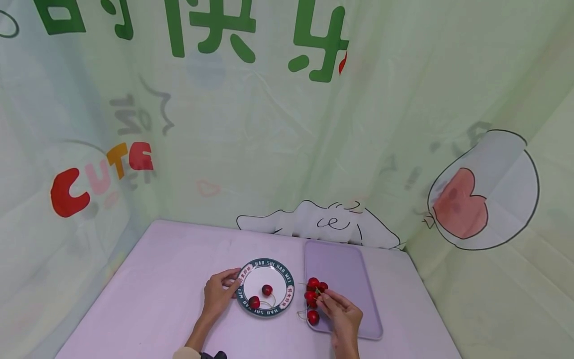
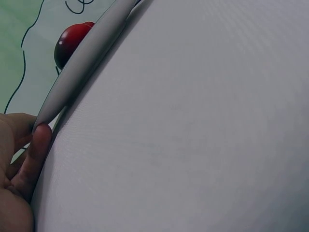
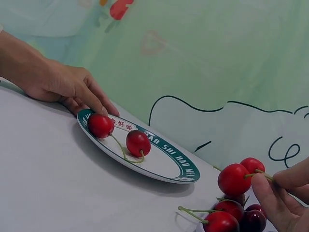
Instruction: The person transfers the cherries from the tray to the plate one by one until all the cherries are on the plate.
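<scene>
My left hand grips the left rim of a white plate with a dark green lettered border. In the left wrist view, its thumb and fingers pinch the plate's edge. Two red cherries with long stems lie on the plate. On the right, my right hand pinches a green stem between thumb and fingertips, beside a bright red cherry. A second cherry sits right behind that one. Several more cherries cluster just below the fingers, at the left edge of a lilac tray.
Plate and tray stand side by side on a pale table, a narrow gap between them. Behind the table hangs a printed green curtain with letters and drawings, which also closes off both sides.
</scene>
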Tool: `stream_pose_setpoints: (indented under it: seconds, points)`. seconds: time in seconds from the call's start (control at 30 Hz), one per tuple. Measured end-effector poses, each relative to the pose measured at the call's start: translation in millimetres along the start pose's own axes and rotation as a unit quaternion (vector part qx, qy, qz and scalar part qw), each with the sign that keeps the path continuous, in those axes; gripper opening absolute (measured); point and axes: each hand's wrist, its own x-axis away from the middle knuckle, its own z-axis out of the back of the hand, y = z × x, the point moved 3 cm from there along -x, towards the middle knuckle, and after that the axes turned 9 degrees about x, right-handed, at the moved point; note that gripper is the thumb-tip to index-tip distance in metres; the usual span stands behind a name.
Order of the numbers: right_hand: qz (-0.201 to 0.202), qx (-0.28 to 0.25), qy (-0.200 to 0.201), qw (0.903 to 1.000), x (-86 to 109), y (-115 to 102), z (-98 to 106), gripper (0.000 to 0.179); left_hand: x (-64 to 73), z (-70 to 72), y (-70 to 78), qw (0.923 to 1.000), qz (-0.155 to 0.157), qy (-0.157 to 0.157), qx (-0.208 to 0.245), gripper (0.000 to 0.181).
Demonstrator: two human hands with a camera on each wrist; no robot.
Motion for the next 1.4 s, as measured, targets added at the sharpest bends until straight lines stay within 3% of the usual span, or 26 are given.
stream_pose_setpoints:
  seconds: [0.43, 0.67, 1.03, 1.17, 1.4]
  points:
    - [0.006, -0.006, -0.018, 0.9998, 10.2, -2, -14, 0.031, 3.1, 1.1, 6.6, 1.0000, -0.005, 0.001, 0.002, 0.034]
    - [-0.010, 0.003, -0.017, 0.9998, 14.0, -4, -22, 0.034, 3.3, 1.8, 8.0, 0.9999, -0.011, -0.003, 0.002, 0.034]
    - [-0.013, 0.014, -0.034, 0.9992, 34.0, -16, -34, 0.035, 5.5, 1.8, 9.0, 0.9998, -0.019, 0.002, 0.007, 0.034]
    - [-0.016, 0.012, -0.040, 0.9990, 35.3, -14, -36, 0.031, 6.0, 2.2, 10.6, 0.9995, -0.030, 0.004, 0.009, 0.033]
    - [-0.014, 0.017, -0.049, 0.9986, 34.1, -9, -40, 0.027, 5.5, 1.9, 10.3, 0.9997, -0.023, 0.006, 0.011, 0.034]
